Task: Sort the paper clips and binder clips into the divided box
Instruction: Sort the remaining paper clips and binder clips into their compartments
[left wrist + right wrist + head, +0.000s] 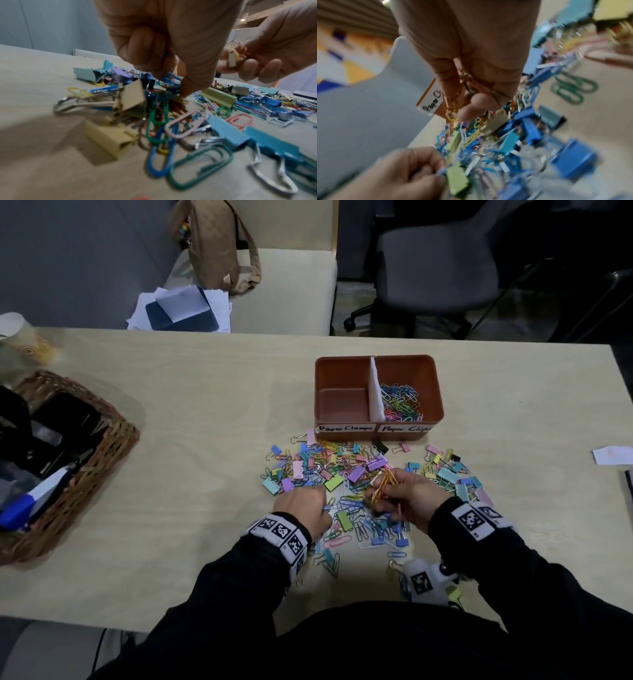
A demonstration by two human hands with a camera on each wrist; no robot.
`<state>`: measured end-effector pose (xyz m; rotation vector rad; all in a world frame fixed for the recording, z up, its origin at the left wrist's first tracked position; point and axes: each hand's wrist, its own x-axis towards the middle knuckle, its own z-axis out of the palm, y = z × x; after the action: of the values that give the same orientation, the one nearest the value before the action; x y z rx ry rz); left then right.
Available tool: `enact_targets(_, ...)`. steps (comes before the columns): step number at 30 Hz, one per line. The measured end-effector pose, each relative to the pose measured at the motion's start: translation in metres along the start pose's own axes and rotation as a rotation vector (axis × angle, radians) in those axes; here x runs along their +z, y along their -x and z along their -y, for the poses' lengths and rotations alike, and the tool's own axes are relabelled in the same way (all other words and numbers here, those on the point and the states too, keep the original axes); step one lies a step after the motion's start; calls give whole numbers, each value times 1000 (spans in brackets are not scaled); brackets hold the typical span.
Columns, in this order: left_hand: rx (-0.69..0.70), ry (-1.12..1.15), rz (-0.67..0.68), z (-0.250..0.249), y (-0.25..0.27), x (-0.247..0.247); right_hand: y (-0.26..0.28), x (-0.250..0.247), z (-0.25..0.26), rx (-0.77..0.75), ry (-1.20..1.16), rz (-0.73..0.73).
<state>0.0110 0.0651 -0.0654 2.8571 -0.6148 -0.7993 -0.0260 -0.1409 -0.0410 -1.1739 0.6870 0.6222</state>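
Pale wood worktop [205, 405] carries everything. Far left of both hands sits a wicker basket [113, 446]. The left hand [305, 510] has its grip curled together, pinching a blue paper clip [327, 508] at the near left side of the loose heap of paper clips and binder clips [342, 474]. Just right of it, the right hand [409, 494] has its grip clamped on a bunch of yellow and orange paper clips [385, 484] above the heap. Beyond both grips stands the brown divided box [342, 371]; its right compartment holds sorted paper clips [402, 402].
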Motion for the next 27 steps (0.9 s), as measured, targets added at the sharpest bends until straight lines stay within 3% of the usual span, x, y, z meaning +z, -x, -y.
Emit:
enact_targets(2, 16, -10, 14, 1, 0, -1, 3, 5, 3, -68, 294, -97)
enact_targets(4, 30, -10, 7, 1, 0, -1, 4, 8, 6, -142, 382, -179)
enact_targets(7, 34, 2, -22, 1, 0, -1, 7, 7, 10, -229, 359, -248)
enact_targets(15, 31, 295, 6, 17, -5, 2, 8, -2, 16, -185, 143, -278)
enact_targets(23, -14, 475, -33, 13, -6, -3, 3, -17, 3, -185, 143, -286)
enact_targets(27, -133, 842, 20, 4, -3, -15, 4, -27, 2, -129, 160, -279)
